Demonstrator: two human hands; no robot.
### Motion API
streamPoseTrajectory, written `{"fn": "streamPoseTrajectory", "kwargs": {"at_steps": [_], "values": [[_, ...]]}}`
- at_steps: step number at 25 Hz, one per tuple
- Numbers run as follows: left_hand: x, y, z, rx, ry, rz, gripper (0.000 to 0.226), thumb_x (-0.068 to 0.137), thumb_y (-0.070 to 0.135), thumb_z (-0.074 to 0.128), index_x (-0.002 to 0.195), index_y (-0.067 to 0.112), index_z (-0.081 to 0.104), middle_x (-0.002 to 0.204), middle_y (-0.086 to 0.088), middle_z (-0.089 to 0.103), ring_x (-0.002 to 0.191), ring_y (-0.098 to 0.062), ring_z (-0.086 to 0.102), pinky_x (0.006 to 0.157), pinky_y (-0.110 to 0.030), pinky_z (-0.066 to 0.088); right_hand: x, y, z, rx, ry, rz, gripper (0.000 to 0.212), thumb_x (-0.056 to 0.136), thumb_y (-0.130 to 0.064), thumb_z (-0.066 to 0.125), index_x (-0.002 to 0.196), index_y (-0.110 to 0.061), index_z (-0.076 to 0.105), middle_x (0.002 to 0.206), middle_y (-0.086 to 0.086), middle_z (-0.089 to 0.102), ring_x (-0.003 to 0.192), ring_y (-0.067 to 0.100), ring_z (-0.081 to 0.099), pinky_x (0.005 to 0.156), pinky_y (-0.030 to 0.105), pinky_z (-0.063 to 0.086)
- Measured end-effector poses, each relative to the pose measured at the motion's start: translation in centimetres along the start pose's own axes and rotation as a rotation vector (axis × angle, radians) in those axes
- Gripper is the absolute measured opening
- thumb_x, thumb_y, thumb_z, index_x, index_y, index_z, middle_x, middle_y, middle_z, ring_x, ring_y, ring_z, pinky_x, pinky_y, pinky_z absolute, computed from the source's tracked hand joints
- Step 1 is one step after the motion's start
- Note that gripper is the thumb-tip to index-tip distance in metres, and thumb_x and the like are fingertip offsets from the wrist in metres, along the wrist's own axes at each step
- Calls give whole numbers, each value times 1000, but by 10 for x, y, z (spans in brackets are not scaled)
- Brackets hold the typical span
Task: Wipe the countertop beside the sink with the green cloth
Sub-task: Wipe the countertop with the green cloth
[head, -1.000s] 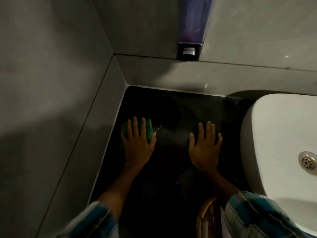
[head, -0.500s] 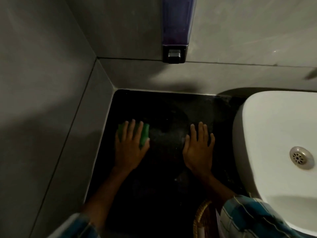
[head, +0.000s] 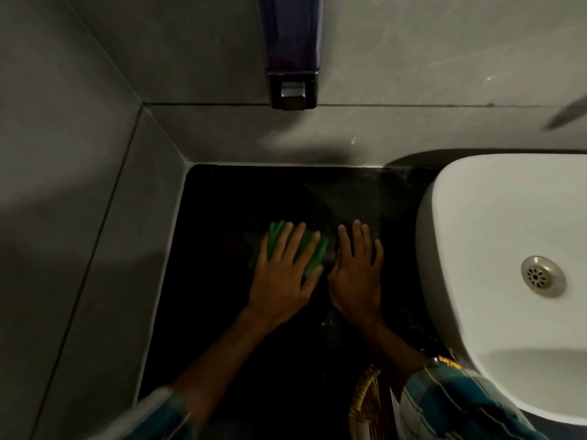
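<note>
The black countertop (head: pixel 241 198) fills the corner between grey tiled walls and the white sink (head: pixel 495 217). A folded green cloth (head: pixel 313 258) lies flat on it near the middle. My left hand (head: pixel 282 274) presses palm-down on the cloth with fingers spread, covering most of it. My right hand (head: pixel 357 268) rests flat on the bare counter just right of the cloth, fingers apart, holding nothing, close to the sink's left rim.
A dark soap dispenser (head: pixel 292 58) hangs on the back wall above the counter. The sink drain (head: pixel 540 276) is at the right. A woven basket rim (head: pixel 365 404) sits at the counter's front edge. Grey wall tiles (head: pixel 79 217) bound the left side.
My left hand has slid the green cloth rightward from near the left wall toward the middle, closing the gap to my right hand, which stayed flat in place.
</note>
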State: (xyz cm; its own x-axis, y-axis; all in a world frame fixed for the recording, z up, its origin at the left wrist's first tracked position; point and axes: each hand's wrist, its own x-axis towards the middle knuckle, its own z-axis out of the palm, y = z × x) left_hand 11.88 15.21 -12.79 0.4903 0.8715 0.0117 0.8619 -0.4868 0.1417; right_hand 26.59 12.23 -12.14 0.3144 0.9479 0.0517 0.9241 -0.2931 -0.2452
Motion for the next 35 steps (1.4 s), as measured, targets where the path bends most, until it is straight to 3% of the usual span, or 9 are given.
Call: {"fn": "streamPoseTrajectory", "kwargs": {"at_steps": [3,7,15,19,22,24,27,31,35], "values": [[-30,-44,-2,60,73,-94,59,95,55,26,149,30,30,157,-8,36,146,-30,27,114,-56,27,0,-2,-2,9,-15,10,67,80,-26,25,145,-14,38,157,16,31,147,28,23,118,53,19],[49,-70,-18,14,63,-366,61,95,53,29,148,23,33,156,-13,35,146,-35,25,115,-60,19,0,-2,-1,-16,-15,4,67,80,-28,25,144,-14,39,155,17,32,146,30,26,117,54,22],[51,-19,-9,-43,-90,-320,71,92,65,12,153,29,10,165,-7,12,151,-28,2,117,-55,-4,-3,-2,1,-6,-61,-27,65,81,-32,25,142,-13,40,153,19,36,144,32,30,116,52,17],[33,-2,-49,-135,-250,-316,77,88,71,5,153,30,-3,165,-5,-9,150,-26,-18,118,-55,-16,-2,-2,-19,110,-154,8,53,95,-21,29,147,-14,31,159,16,22,149,29,15,120,49,9],[-6,24,-81,-164,-103,-282,72,93,61,26,153,26,8,165,-11,5,151,-31,-4,121,-55,0,-7,-4,-55,310,-218,23,51,100,-14,37,149,-9,25,159,19,21,148,30,14,121,44,12],[-49,53,-95,-254,-112,-242,64,92,53,41,148,26,28,159,-13,27,147,-33,20,118,-52,24,-37,1,-90,435,-219,-65,49,96,-5,43,144,-3,35,147,26,38,139,36,33,115,38,26],[-107,89,-104,-497,-258,-228,42,87,52,52,124,33,54,126,-4,64,116,-27,59,92,-36,50,-102,37,-142,488,-230,-84,32,89,-2,55,120,-7,62,116,20,66,108,34,61,89,23,39],[-158,117,-101,-555,-404,-192,38,82,59,54,115,39,55,104,2,72,94,-22,69,80,-34,56,-188,113,-187,235,-213,114,14,86,-13,61,98,-16,67,96,8,68,86,28,64,76,42,54],[-176,127,-88,-634,-414,-215,44,82,44,60,124,37,48,103,4,68,90,-17,68,79,-36,57,-222,144,-188,77,-265,385,19,93,-26,53,110,-18,53,102,8,54,84,26,56,69,41,52]]}}
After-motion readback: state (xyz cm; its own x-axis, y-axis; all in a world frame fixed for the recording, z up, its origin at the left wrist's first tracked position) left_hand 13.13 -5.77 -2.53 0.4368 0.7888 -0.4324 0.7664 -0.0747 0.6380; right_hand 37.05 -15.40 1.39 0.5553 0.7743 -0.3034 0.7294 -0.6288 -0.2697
